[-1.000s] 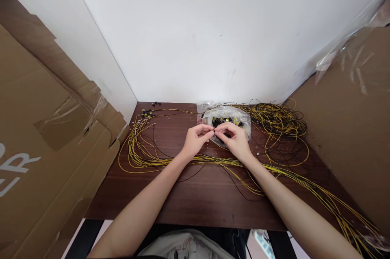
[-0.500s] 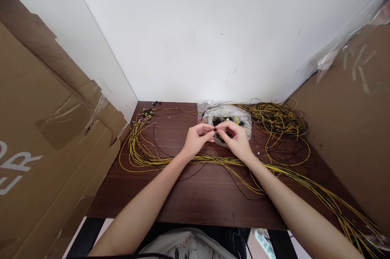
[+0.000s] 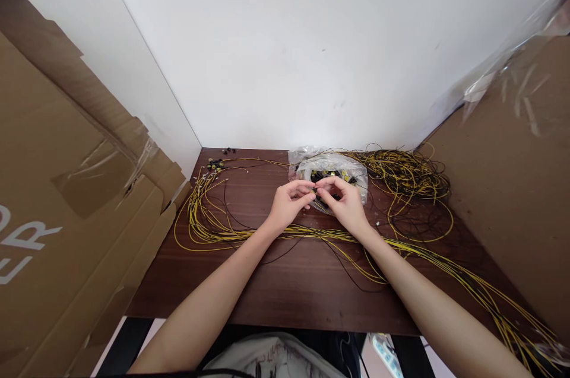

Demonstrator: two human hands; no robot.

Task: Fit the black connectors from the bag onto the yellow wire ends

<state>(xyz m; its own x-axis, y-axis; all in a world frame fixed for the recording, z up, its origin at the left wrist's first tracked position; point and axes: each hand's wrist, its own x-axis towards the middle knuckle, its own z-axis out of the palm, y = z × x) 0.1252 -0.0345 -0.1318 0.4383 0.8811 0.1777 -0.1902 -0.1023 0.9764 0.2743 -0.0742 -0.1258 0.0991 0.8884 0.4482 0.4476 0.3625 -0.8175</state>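
Together, two hands work over one clear plastic bag (image 3: 356, 175) of small black-and-yellow parts: the left hand (image 3: 285, 206) and right hand (image 3: 345, 206) meet fingertip to fingertip, pinching a tiny dark piece (image 3: 315, 190) too small to identify. Yellow wires (image 3: 205, 221) sprawl uncounted across the table (image 3: 289, 289). Cardboard (image 3: 53, 188) at left shows cut-off letters "ER".

Both bare forearms stretch forward and angle inward, left hand (image 3: 287, 205) and right hand (image 3: 345, 203) meeting at the fingertips, fingers curled, thumbs and forefingers pinched close together, wrists slightly raised, palms turned toward each other
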